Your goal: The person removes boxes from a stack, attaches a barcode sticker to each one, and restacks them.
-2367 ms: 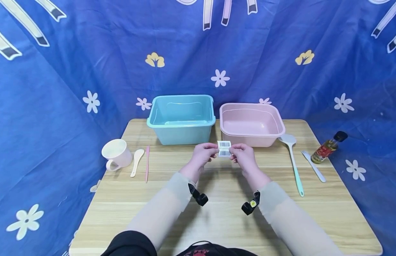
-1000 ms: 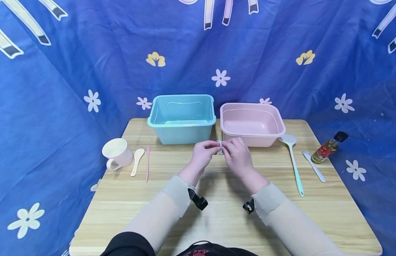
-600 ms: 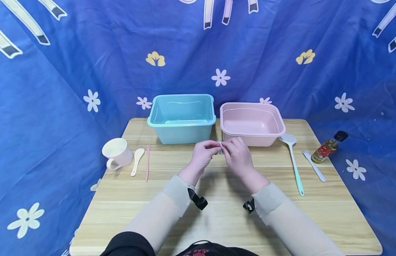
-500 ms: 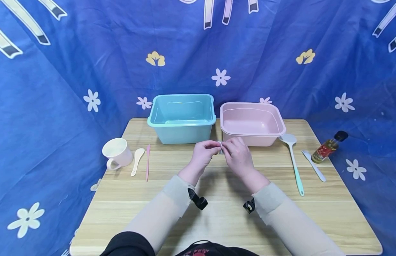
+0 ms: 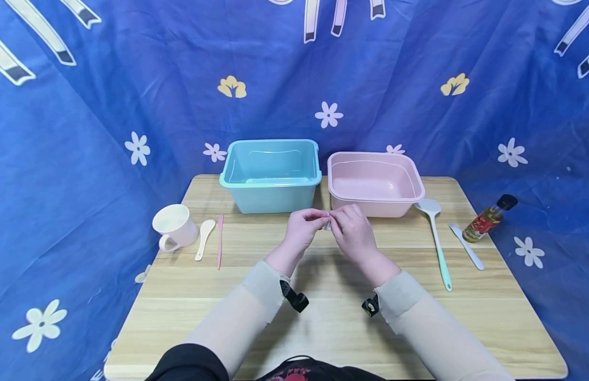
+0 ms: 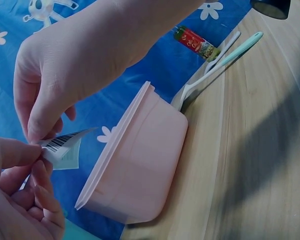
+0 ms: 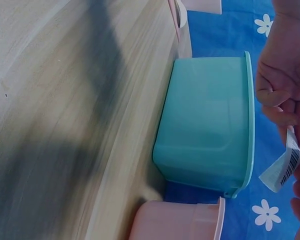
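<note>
Both hands meet over the table in front of the tubs, pinching a small barcode label sheet (image 6: 65,145). In the head view, the left hand (image 5: 300,233) grips one side with thumb and forefinger, and the right hand (image 5: 355,233) pinches it right beside those fingertips. Seen from the left wrist, the printed piece curls up, with a pale piece of paper hanging behind it. The right wrist view shows the label sheet (image 7: 285,167) bent, its barcode facing outward. Fingers hide most of it in the head view.
Behind the hands stand a teal tub (image 5: 270,198) and a pink tub (image 5: 370,208). On the left are a white mug (image 5: 175,227), a spoon (image 5: 206,233) and a pink stick-like utensil (image 5: 220,243). A spatula (image 5: 437,243), a knife (image 5: 467,247) and a sauce bottle (image 5: 485,224) lie or stand right.
The label sheet, held flat with two barcodes showing 2.4 s ago, is now bent and mostly covered. The right hand has turned and shifted left to the left fingertips. Lately, little movement shows.
</note>
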Demonstrator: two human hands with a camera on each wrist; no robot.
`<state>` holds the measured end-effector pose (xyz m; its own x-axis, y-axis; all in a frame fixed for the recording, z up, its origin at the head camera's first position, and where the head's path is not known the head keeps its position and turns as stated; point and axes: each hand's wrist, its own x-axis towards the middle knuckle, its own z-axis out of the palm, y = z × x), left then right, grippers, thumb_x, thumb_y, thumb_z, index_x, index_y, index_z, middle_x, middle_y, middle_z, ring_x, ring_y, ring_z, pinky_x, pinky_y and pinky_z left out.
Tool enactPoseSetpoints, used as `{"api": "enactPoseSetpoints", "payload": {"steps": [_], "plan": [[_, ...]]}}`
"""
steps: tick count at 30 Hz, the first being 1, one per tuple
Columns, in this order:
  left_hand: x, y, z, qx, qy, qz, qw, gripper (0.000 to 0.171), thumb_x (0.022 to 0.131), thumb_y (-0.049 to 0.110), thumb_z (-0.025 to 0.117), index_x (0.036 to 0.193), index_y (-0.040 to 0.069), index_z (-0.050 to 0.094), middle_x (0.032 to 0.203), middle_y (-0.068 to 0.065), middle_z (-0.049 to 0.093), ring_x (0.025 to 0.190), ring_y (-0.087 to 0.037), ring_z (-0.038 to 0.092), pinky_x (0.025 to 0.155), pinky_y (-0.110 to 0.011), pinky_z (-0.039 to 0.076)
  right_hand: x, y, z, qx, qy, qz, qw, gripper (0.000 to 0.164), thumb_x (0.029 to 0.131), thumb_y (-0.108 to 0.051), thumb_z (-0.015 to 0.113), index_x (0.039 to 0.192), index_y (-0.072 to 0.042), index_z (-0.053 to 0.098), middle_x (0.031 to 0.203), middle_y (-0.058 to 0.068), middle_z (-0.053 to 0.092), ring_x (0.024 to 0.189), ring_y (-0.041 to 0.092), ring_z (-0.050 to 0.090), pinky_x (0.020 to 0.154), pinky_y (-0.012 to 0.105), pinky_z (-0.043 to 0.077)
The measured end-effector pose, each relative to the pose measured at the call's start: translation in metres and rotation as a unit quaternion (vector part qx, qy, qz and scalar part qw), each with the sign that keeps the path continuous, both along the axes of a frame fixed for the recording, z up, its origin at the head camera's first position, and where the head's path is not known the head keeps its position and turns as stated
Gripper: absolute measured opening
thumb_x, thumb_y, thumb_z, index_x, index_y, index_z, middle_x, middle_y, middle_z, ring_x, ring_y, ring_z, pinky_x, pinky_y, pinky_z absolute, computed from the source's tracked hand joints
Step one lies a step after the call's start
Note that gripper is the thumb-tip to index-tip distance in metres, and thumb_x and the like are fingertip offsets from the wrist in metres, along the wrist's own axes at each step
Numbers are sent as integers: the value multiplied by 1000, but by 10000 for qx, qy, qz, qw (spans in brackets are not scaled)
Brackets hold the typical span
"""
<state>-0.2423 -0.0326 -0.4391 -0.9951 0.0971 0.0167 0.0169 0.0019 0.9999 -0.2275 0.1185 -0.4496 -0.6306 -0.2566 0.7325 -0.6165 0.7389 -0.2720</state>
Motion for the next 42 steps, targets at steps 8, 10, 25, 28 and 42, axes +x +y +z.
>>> {"api": "enactPoseSetpoints", "payload": {"steps": [8,10,25,28,42], "plan": [[2,0,0,0,25,32,10000,13,86,0,71,96,-8,72,87,-10,71,76,-13,62,70,-25,51,1,-2,3,-93,184,25,9998,7,85,0,69,91,0,71,82,8,68,76,26,58,66,36,49],[2,0,0,-17,14,49,10000,13,87,1,71,96,-7,73,88,-10,71,77,-13,62,70,-25,51,2,-2,3,-145,112,8,9998,6,84,0,69,90,0,71,82,9,68,77,26,59,66,36,49],[2,-1,-4,165,-60,293,9994,12,86,0,72,94,-9,72,82,-7,68,72,-12,59,66,-24,49,3,-3,3,-1639,-635,-152,9843,6,83,5,68,85,-1,67,82,9,65,78,23,57,69,34,49],[2,-2,-5,188,-122,315,9993,12,86,1,72,94,-8,72,82,-6,68,73,-12,59,67,-24,49,3,-3,3,-2030,-912,-184,9747,6,83,6,67,86,1,68,82,10,65,75,23,57,68,34,50],[0,-8,-12,162,-363,426,9983,11,86,2,73,94,-5,72,78,-1,65,67,-11,56,56,-21,40,0,0,5,-3369,-2053,-593,9170,5,88,2,64,91,3,68,84,13,67,73,23,60,67,23,49]]}}
